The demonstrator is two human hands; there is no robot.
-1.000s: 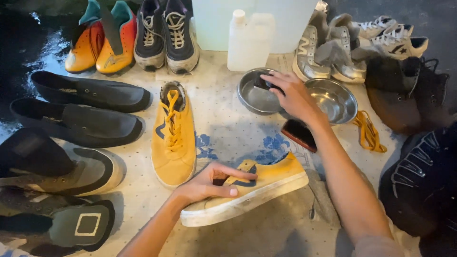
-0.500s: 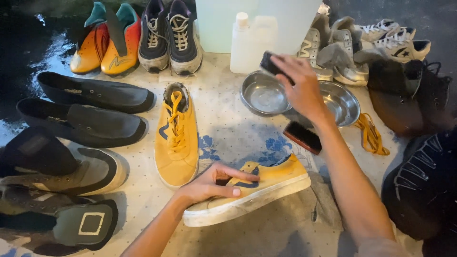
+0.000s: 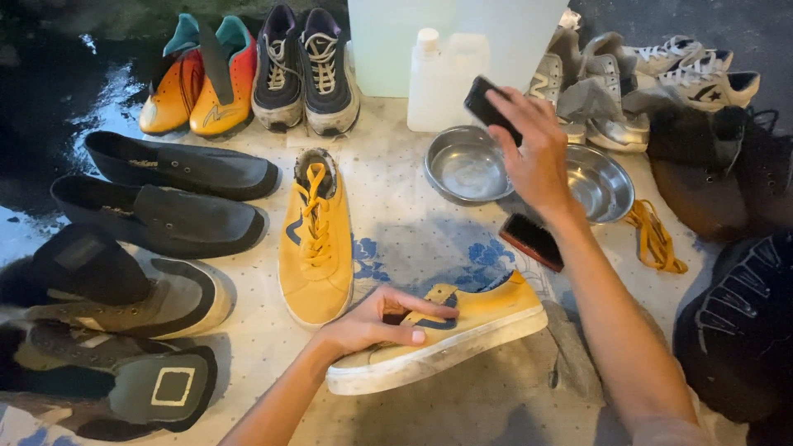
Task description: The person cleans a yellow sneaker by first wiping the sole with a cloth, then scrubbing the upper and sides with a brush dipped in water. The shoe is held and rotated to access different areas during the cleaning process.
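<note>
L hand (image 3: pixel 376 322) clamps yellow sneaker (image 3: pixel 446 334) on its side on mat, sole outward, steadied | R hand (image 3: pixel 533 149) grips dark brush (image 3: pixel 487 103) over steel bowl (image 3: pixel 467 169) | 2nd brush (image 3: pixel 531 241) idle nr.

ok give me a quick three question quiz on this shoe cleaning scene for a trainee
1. True or false: the left hand rests on the unlaced yellow sneaker.
2. What does the right hand hold? A) small dark brush B) yellow laces C) white plastic bottle
3. How many round steel bowls sit on the patterned mat?

Key: 1 true; 2 A; 3 two, the left bowl and the right bowl.
</note>
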